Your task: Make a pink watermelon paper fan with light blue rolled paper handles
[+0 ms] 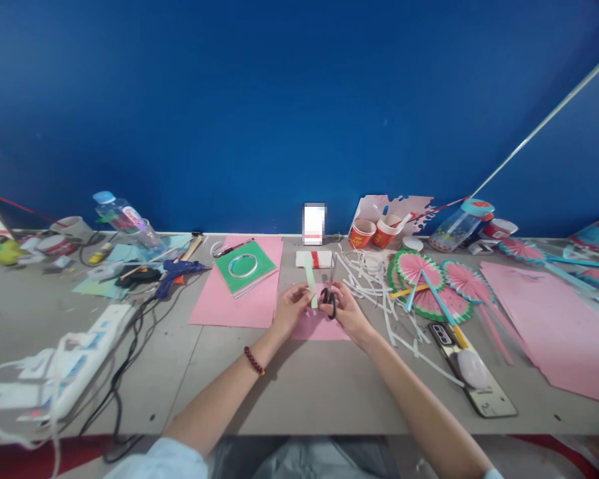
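Pinched in my left hand is a narrow pale green paper strip, held upright at the middle of the table. My right hand grips a pair of scissors by the black handles, the blades pointing up and away from me. The scissors are just right of the strip, apart from it. Beneath both hands lies a piece of pink paper. Behind them is a white pack with a red band.
To the left are a green square pad on pink paper, a blue glue gun and a white power strip. At right lie white paper strips, watermelon paper fans, a phone and red paper cups.
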`<state>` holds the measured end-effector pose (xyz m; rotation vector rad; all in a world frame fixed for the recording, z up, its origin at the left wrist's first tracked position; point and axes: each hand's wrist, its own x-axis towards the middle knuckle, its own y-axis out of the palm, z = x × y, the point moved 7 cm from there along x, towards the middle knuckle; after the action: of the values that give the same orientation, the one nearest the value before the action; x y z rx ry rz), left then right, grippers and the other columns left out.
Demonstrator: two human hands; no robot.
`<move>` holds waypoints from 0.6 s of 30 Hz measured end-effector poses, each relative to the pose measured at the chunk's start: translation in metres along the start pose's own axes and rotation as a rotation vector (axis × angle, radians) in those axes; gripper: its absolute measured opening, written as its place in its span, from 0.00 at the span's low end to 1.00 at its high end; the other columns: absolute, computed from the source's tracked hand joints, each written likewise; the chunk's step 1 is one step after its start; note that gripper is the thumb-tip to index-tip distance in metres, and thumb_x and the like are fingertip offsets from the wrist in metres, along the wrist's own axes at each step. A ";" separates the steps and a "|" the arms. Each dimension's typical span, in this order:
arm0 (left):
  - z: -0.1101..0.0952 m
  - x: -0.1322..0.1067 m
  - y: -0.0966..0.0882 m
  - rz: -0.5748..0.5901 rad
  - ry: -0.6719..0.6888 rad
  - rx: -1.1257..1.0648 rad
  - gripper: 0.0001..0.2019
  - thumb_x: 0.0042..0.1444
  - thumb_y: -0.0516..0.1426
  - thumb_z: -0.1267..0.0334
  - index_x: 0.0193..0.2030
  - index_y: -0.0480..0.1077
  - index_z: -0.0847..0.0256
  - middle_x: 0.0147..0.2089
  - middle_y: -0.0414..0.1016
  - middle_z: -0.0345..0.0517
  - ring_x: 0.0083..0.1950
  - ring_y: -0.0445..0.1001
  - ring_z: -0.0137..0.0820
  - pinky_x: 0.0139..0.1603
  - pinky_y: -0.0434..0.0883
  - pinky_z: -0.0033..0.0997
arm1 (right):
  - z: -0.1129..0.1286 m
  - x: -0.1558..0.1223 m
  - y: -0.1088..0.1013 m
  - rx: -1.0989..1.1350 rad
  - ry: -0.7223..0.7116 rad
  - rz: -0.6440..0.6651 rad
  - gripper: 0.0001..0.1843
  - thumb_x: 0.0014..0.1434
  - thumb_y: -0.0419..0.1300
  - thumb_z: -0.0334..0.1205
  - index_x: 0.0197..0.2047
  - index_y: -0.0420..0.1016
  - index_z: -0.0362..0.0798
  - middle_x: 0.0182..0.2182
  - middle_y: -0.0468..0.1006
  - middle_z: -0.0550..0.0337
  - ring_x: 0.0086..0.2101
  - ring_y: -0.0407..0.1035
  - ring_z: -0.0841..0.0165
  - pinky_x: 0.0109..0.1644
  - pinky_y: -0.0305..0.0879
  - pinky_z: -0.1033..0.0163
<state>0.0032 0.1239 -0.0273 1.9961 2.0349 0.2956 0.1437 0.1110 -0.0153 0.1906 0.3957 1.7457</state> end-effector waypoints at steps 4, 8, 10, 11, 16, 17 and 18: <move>0.003 -0.005 0.011 0.109 0.011 0.038 0.19 0.42 0.66 0.55 0.39 0.73 0.63 0.27 0.73 0.39 0.24 0.66 0.24 0.27 0.64 0.26 | -0.005 -0.003 0.005 0.038 0.067 0.008 0.40 0.39 0.69 0.33 0.53 0.58 0.60 0.36 0.68 0.67 0.28 0.68 0.73 0.27 0.68 0.68; 0.005 -0.006 0.012 0.094 -0.003 0.018 0.19 0.39 0.67 0.55 0.37 0.73 0.64 0.25 0.72 0.38 0.23 0.66 0.24 0.27 0.64 0.27 | -0.005 -0.004 0.005 0.056 0.062 0.005 0.42 0.39 0.69 0.32 0.56 0.58 0.60 0.36 0.67 0.67 0.26 0.67 0.76 0.26 0.67 0.69; 0.005 -0.005 0.012 0.094 -0.011 0.000 0.20 0.39 0.68 0.55 0.37 0.73 0.64 0.26 0.73 0.39 0.24 0.66 0.24 0.27 0.64 0.27 | -0.006 -0.003 0.003 0.070 0.068 0.000 0.42 0.39 0.69 0.31 0.56 0.59 0.59 0.34 0.68 0.68 0.25 0.66 0.77 0.26 0.65 0.70; 0.004 -0.005 0.012 0.094 -0.014 -0.008 0.20 0.38 0.68 0.56 0.38 0.73 0.64 0.27 0.73 0.39 0.24 0.67 0.24 0.27 0.64 0.26 | -0.006 -0.003 0.003 0.078 0.072 0.000 0.42 0.39 0.69 0.31 0.56 0.59 0.59 0.33 0.68 0.69 0.24 0.66 0.77 0.25 0.64 0.70; 0.002 -0.006 0.013 0.114 -0.036 -0.030 0.19 0.41 0.67 0.56 0.39 0.74 0.63 0.27 0.72 0.40 0.24 0.67 0.24 0.28 0.64 0.26 | -0.005 -0.001 -0.003 0.089 0.056 -0.019 0.41 0.39 0.70 0.30 0.55 0.61 0.58 0.30 0.69 0.69 0.23 0.65 0.76 0.24 0.63 0.71; 0.001 -0.007 0.015 0.131 -0.041 -0.023 0.18 0.43 0.66 0.56 0.39 0.74 0.63 0.27 0.72 0.40 0.24 0.67 0.24 0.28 0.64 0.26 | -0.004 -0.001 -0.004 0.083 0.054 -0.028 0.41 0.38 0.70 0.30 0.54 0.61 0.58 0.31 0.69 0.69 0.24 0.65 0.76 0.24 0.63 0.71; 0.000 -0.007 0.016 0.151 -0.047 -0.010 0.16 0.43 0.66 0.56 0.38 0.74 0.63 0.27 0.73 0.40 0.24 0.67 0.24 0.28 0.65 0.26 | -0.004 -0.001 -0.005 0.076 0.055 -0.037 0.41 0.38 0.71 0.30 0.54 0.61 0.58 0.31 0.69 0.68 0.24 0.66 0.75 0.24 0.63 0.70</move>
<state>0.0186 0.1169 -0.0217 2.1342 1.8545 0.2854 0.1470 0.1105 -0.0205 0.1887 0.5038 1.7033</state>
